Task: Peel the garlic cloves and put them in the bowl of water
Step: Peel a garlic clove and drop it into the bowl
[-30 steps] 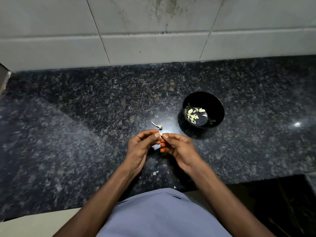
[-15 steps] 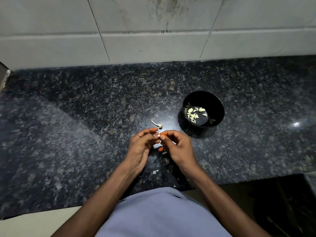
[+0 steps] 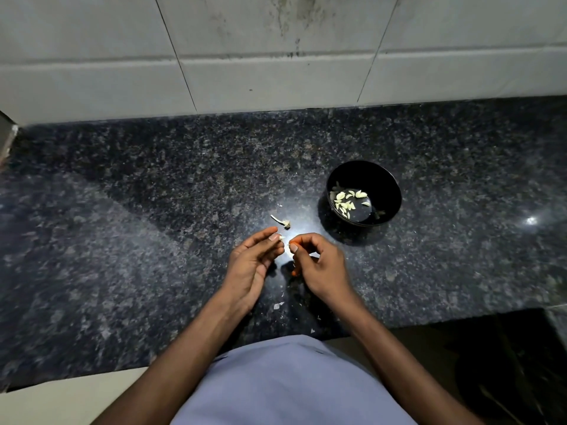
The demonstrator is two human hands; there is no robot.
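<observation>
A black bowl [image 3: 389, 182] holding water and several pale peeled cloves [image 3: 345, 202] stands on the dark granite counter [image 3: 153, 210], right of centre. In front of it my left hand [image 3: 251, 265] pinches a small white garlic clove [image 3: 281, 238] between thumb and fingertips. My right hand [image 3: 319, 265] sits just to its right, fingers curled, thumb and forefinger pinching a tiny pale scrap of skin [image 3: 288, 247]. A narrow gap separates the two hands.
A bare garlic stem with its root end [image 3: 282, 221] lies on the counter just beyond my left hand. Bits of papery skin [image 3: 278, 305] are scattered near the counter's front edge. A tiled wall [image 3: 276, 56] rises behind the counter.
My hands, joined at the fingertips a second ago, have drawn slightly apart. The left keeps the clove and the right has pulled away a scrap of skin.
</observation>
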